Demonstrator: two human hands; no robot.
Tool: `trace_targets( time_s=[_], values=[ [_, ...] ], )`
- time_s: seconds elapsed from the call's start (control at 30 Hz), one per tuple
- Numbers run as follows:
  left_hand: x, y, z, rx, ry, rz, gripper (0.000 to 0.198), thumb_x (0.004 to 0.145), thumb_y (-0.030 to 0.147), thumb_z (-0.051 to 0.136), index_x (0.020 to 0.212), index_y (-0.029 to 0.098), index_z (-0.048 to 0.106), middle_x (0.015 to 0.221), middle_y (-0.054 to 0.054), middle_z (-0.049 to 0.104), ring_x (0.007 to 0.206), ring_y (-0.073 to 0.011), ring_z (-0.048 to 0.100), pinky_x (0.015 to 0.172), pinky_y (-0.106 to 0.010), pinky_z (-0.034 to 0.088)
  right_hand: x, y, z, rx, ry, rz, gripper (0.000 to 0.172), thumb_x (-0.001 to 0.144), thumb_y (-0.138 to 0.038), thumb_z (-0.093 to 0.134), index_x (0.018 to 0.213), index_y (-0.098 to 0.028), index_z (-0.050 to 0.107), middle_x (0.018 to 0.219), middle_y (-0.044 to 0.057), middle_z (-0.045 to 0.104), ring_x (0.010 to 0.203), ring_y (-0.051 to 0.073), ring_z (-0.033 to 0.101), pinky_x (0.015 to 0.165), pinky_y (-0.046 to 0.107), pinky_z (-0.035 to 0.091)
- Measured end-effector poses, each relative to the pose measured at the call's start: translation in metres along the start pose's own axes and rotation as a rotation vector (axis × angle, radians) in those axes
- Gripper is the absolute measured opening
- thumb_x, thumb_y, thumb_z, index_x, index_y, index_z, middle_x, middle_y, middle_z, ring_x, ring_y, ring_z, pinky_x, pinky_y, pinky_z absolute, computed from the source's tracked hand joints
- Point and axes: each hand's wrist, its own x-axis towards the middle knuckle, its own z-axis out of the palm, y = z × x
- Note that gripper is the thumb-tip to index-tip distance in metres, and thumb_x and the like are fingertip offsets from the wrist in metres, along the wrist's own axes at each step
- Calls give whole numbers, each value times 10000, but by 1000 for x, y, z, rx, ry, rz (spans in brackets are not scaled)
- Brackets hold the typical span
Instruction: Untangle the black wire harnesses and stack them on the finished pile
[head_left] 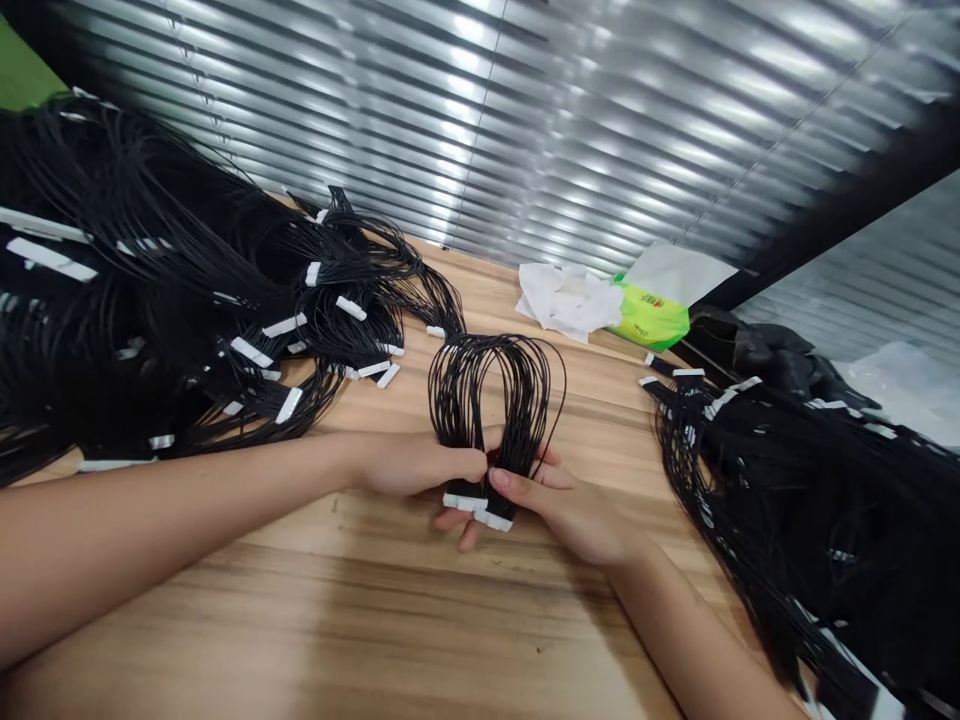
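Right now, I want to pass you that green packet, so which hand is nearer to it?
Right hand is nearer, below and left of the green packet in view. Left hand is farther, on the other side of the wire bundle from the packet.

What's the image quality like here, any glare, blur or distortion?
Head view: strong glare streaks the metal slats; the wide lens curves them; the black wire bundle between the left hand and right hand stays fairly sharp.
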Motion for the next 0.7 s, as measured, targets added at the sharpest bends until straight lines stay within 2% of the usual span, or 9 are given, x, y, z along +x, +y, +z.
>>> trace_targets(
  time_s=[0.13, 0.2, 0.3, 0.43, 0.5, 0.57, 0.63, 0.7],
  values=[
    [1, -2, 0, -33, -12, 4, 501, 779, 198, 380, 1278, 175, 413, 599, 19, 610, 467, -106, 453, 439, -192, 308, -1, 1, -1, 34, 33, -8, 329, 923, -365, 492, 1215, -217, 531, 805, 29, 749, 708, 189, 722, 845, 413, 518],
    [1, -4, 0, -46, 0, 4, 513, 769, 199, 366, 1279, 166, 403, 581, 20, 601, 462, -111, 454, 429, -196, 304, 0, 1, 1, 32, 42, -20, 328, 924, -364, 490, 1217, -222, 528, 788, 21, 749, 681, 186, 720, 817, 403, 529],
    [3, -8, 0, -101, 43, 42, 544, 734, 206, 364, 1274, 141, 394, 522, 32, 550, 411, -115, 433, 421, -211, 323, 4, 3, 4, -4, 86, -37, 310, 921, -394, 484, 1107, -187, 622, 767, 39, 756, 723, 190, 719, 854, 395, 520],
    [7, -9, -2, -340, 204, 187, 522, 683, 224, 398, 1197, 147, 443, 527, 33, 504, 422, -122, 450, 470, -241, 381, 10, 10, 8, 69, 194, -131, 311, 855, -431, 590, 978, -169, 703, 880, 79, 769, 773, 187, 711, 834, 355, 529],
    [7, -8, -2, -403, 289, 240, 482, 668, 230, 412, 1138, 150, 483, 648, -7, 576, 490, -136, 504, 509, -263, 413, 12, 13, 10, 86, 266, -155, 274, 816, -398, 654, 974, -185, 719, 935, 76, 767, 769, 167, 707, 783, 305, 538],
    [7, -7, -1, -399, 356, 263, 461, 660, 224, 429, 1107, 147, 516, 937, -71, 640, 595, -140, 553, 540, -267, 433, 13, 14, 13, 78, 339, -160, 237, 804, -371, 675, 941, -188, 737, 936, 70, 767, 766, 150, 703, 761, 271, 538],
    [7, -8, -1, -386, 381, 269, 466, 658, 210, 446, 1112, 150, 529, 1188, -97, 582, 653, -126, 558, 551, -256, 436, 14, 13, 14, 92, 403, -167, 213, 793, -364, 688, 894, -186, 746, 865, 56, 771, 734, 143, 702, 735, 257, 542],
    [7, -9, -1, -381, 361, 256, 481, 664, 207, 454, 1138, 159, 525, 1272, -100, 540, 625, -104, 539, 523, -241, 415, 15, 12, 16, 102, 426, -169, 202, 771, -366, 709, 856, -186, 747, 779, 42, 766, 699, 141, 701, 690, 242, 543]
  ],
)
